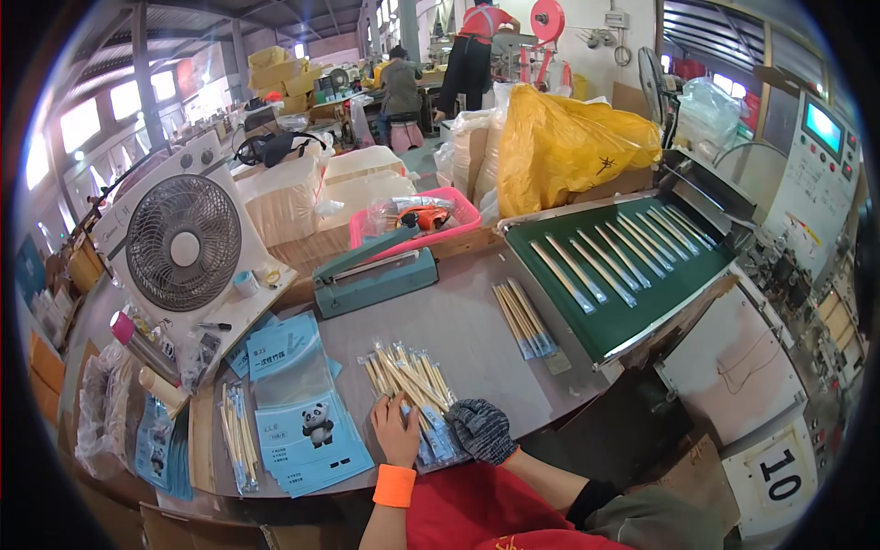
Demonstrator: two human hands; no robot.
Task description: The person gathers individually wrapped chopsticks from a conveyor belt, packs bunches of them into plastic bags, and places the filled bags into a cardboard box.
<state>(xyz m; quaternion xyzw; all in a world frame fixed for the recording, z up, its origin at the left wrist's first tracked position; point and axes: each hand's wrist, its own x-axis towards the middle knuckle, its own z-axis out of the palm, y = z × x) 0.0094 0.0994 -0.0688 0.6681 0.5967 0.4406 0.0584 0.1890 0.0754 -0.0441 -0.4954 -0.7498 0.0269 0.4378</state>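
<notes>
A loose pile of plastic-wrapped bamboo chopsticks (408, 367) lies on the grey table in front of me. My left hand (396, 433), bare with an orange wristband, is closed against the pile's left side. On the right side, my right hand (483, 431) wears a dark grey knitted glove, its fingers curled around the blue-printed wrapper ends. The fingertips of both hands are partly hidden. Blue panda-printed bags (316, 431) are stacked just left of my left hand. A smaller bunch of wrapped chopsticks (524, 321) lies farther up to the right.
Wrapped chopsticks lie in a row on a green conveyor belt (623, 321) at right. Behind the table's middle stand a teal bag sealer (376, 280) and a pink basket (472, 220). A fan (183, 243) is at left, near more chopsticks (238, 440). Two people are in the background.
</notes>
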